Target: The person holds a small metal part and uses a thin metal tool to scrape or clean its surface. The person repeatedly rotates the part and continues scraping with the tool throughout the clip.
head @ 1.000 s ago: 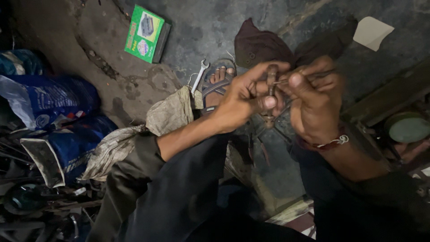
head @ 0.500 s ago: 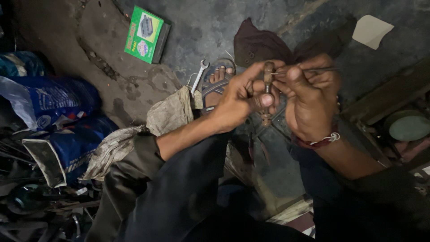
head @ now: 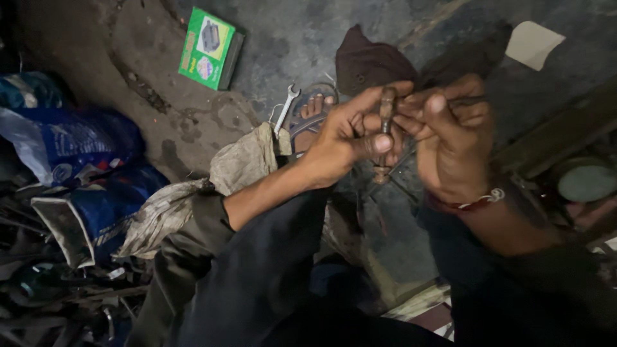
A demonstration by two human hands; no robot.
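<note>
Item: rusty metal part (head: 386, 119), upright between both hands, above the floor.
Left hand (head: 344, 132): pinching its middle.
Right hand (head: 450, 138): closed around its top.
Handling: likely stiff, greasy; grip mid-shaft.

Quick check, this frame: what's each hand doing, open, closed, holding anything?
Left hand: closed on a small rusty metal part.
Right hand: closed, pinching the same part's upper end along with a thin rod.
</note>
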